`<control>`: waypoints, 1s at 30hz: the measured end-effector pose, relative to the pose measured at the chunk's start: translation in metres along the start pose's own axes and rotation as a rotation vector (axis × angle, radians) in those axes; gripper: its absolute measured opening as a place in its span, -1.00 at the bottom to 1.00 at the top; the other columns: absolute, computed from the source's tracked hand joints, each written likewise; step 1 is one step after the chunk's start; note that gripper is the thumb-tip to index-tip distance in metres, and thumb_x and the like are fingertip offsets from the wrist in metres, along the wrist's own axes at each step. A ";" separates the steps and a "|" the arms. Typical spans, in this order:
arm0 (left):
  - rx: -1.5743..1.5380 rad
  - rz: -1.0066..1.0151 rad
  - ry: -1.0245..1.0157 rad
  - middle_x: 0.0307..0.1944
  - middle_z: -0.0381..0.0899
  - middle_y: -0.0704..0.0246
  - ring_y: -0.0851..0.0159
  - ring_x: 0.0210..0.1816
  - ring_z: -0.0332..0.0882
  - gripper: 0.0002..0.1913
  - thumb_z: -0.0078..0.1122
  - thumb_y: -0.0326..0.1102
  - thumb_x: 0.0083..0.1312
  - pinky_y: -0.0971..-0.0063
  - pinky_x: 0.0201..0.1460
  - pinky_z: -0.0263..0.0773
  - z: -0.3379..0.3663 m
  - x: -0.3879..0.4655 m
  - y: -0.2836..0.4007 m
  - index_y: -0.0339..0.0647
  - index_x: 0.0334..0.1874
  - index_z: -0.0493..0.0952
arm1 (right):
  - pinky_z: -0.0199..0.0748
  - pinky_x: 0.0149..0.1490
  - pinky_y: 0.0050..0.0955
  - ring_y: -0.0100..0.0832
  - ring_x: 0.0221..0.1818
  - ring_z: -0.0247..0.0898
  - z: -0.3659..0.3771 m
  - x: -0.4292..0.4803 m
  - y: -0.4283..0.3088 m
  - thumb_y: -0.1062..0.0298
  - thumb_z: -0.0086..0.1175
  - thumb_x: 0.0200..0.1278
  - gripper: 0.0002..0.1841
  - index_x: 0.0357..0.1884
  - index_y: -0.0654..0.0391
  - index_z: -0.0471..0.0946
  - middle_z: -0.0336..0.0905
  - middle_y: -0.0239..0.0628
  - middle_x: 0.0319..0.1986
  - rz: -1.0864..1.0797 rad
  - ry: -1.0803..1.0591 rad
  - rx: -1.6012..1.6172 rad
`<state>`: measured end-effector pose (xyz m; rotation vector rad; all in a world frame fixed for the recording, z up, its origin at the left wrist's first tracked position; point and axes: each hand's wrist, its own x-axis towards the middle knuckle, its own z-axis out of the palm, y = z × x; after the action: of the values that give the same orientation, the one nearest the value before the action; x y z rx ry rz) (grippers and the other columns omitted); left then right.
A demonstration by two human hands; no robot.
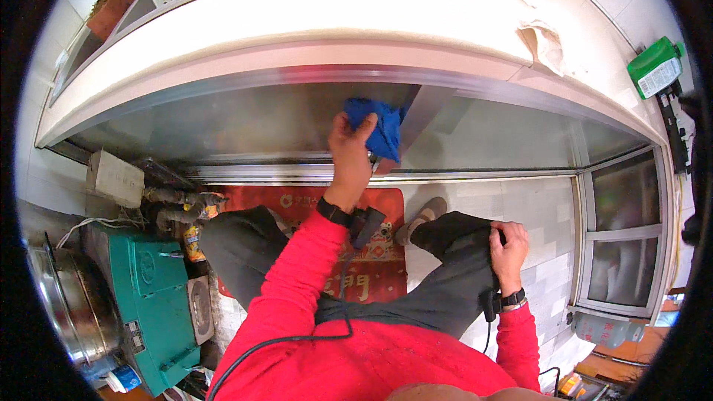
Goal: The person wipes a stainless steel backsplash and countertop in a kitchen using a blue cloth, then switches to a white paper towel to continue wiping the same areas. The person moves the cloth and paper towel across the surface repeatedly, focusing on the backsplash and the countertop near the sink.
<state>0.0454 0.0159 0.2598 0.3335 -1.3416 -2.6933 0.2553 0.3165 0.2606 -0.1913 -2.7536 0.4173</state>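
Note:
My left hand [351,147] is closed on a crumpled blue cloth [384,125], which lies against the sliding glass panel [267,122] of a cabinet below the counter. The cloth is beside the panel's upright metal frame [426,117]. Some fingertips are hidden behind the cloth. Lower right, my right hand [508,248] rests on my bent knee, with nothing visible in it. Both wrists wear black straps with small devices and cables.
A white countertop [356,5] juts out above the panels. On the left stand a green metal box [147,301] and a large steel pot [78,301]. A red mat [384,267] lies between my feet. Another glass-panelled cabinet [624,234] and a clear plastic jug [604,329] are at the right.

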 end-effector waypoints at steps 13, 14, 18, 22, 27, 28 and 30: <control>0.270 0.825 0.333 -0.15 0.49 0.40 0.38 -0.11 0.44 -0.70 0.39 -0.37 0.34 0.45 0.05 0.42 -0.040 0.029 0.093 -0.24 -0.01 0.46 | 0.39 -0.01 -0.19 -0.14 -0.17 0.51 -0.001 -0.002 0.002 0.42 0.21 0.16 -0.92 -0.30 0.08 0.68 0.65 -0.28 -0.34 -0.020 0.037 0.012; 0.267 0.806 0.240 -0.03 0.48 0.31 0.30 0.03 0.41 -0.65 0.39 -0.35 0.31 0.35 0.20 0.35 -0.033 0.023 0.080 -0.27 0.03 0.44 | 0.39 -0.01 -0.19 -0.14 -0.16 0.51 -0.001 -0.001 0.001 0.42 0.21 0.16 -0.92 -0.30 0.08 0.68 0.65 -0.28 -0.33 -0.026 0.037 0.012; 1.010 1.194 -0.157 0.06 0.53 0.21 -0.01 0.15 0.43 -0.61 0.36 -0.42 0.13 0.10 0.29 0.30 -0.021 0.017 0.024 -0.20 0.04 0.54 | 0.40 0.00 -0.19 -0.14 -0.16 0.51 -0.002 0.000 -0.003 0.41 0.21 0.15 -0.92 -0.31 0.08 0.68 0.65 -0.28 -0.33 -0.030 0.034 0.008; 1.108 1.078 -0.259 0.04 0.49 0.17 -0.09 0.12 0.40 -0.57 0.35 -0.48 -0.01 0.02 0.25 0.33 -0.050 0.025 -0.034 -0.21 -0.01 0.55 | 0.40 0.00 -0.18 -0.13 -0.16 0.51 0.001 0.000 -0.004 0.39 0.20 0.16 -0.91 -0.30 0.07 0.68 0.65 -0.28 -0.32 -0.052 0.029 -0.002; 1.144 0.793 -0.021 -0.02 0.49 0.14 -0.10 0.04 0.44 -0.56 0.44 -0.51 -0.04 0.11 0.22 0.36 -0.124 0.040 -0.096 -0.25 -0.06 0.55 | 0.40 0.02 -0.17 -0.11 -0.15 0.51 0.002 0.000 -0.005 0.40 0.21 0.16 -0.90 -0.29 0.07 0.68 0.66 -0.25 -0.31 -0.028 0.018 0.001; 1.089 0.737 0.059 -0.02 0.50 0.14 -0.07 0.02 0.45 -0.56 0.46 -0.51 -0.03 0.13 0.22 0.36 -0.141 0.043 -0.109 -0.26 -0.06 0.54 | 0.39 0.03 -0.17 -0.11 -0.15 0.51 0.002 -0.001 -0.005 0.40 0.21 0.16 -0.90 -0.28 0.07 0.68 0.66 -0.25 -0.31 -0.025 0.009 -0.008; 0.880 0.592 0.242 -0.04 0.50 0.16 0.00 0.00 0.47 -0.57 0.50 -0.52 0.01 0.19 0.22 0.36 -0.168 0.056 -0.130 -0.28 -0.06 0.52 | 0.39 0.04 -0.18 -0.12 -0.14 0.51 0.001 0.000 -0.006 0.41 0.21 0.15 -0.89 -0.28 0.08 0.68 0.65 -0.24 -0.31 -0.022 0.001 -0.008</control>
<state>0.0317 -0.0472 0.0499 0.2531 -2.0523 -1.4470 0.2542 0.3101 0.2613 -0.1624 -2.7537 0.4003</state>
